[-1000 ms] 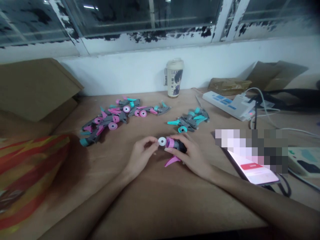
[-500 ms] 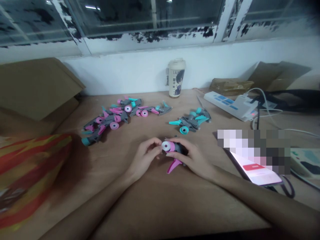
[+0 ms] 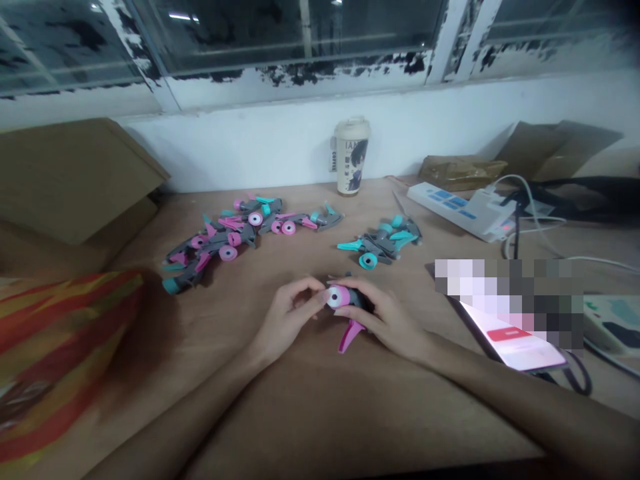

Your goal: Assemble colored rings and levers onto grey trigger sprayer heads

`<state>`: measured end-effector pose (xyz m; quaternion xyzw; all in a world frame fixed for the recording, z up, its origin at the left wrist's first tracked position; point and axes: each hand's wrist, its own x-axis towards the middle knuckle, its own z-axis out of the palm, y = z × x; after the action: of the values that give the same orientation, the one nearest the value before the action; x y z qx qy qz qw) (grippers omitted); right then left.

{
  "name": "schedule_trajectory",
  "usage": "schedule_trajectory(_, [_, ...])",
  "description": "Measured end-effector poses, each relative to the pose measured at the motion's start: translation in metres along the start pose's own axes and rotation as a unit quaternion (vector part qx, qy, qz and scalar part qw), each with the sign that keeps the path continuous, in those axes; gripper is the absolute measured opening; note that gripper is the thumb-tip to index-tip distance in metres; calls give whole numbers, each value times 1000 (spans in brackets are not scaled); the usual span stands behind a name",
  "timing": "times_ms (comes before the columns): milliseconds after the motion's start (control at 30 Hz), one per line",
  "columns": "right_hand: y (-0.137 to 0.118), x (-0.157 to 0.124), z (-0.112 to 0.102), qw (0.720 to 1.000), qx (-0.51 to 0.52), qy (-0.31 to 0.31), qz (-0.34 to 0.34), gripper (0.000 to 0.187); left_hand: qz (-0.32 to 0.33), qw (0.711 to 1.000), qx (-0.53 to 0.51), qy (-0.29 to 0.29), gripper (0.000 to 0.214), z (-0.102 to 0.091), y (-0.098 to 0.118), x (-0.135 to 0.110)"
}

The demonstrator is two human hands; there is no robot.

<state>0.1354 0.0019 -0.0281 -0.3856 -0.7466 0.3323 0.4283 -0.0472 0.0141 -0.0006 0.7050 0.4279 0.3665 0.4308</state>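
My right hand [image 3: 383, 313] is wrapped round a grey and pink trigger spray head [image 3: 356, 297], its round pink collar turned to the left and toward me. A pink trigger [image 3: 351, 335] sticks out below my fingers. At the collar's open end sits a white washer [image 3: 334, 297] with a dark hole in its middle. My left hand [image 3: 295, 310] pinches thumb and forefinger together at the washer's left edge. Beyond the hands lie a heap of pink, teal and grey spray heads [image 3: 227, 233] to the left and a smaller teal and grey group [image 3: 383, 241] to the right.
A patterned coffee cup [image 3: 353, 157] stands by the wall. On the right are a white power strip [image 3: 455, 208] with cables and a lit phone [image 3: 520, 340]. A cardboard box [image 3: 75, 160] and a red-and-yellow striped bag [image 3: 65, 353] occupy the left.
The spray head has shifted slightly right and down and turned a little, its trigger swinging right. The left thumb has moved onto the washer's edge, and the washer looks more in line with the collar.
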Motion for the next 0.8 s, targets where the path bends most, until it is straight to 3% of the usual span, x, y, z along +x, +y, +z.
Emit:
schedule_trajectory(300, [1, 0, 0, 1000, -12, -3, -15, 32, 38, 993, 83, 75, 16, 3, -17, -5])
schedule_trajectory(400, [0, 0, 0, 1000, -13, -4, -14, 32, 84, 986, 95, 108, 12, 3, -16, -6])
schedule_trajectory(533, [0, 0, 0, 1000, -11, -2, -11, 30, 140, 979, 116, 95, 4, 3, -9, -6])
schedule_trajectory(800, [1, -1, 0, 1000, -11, 0, -17, 30, 148, 982, 105, 59, 7, 2, -6, -5])
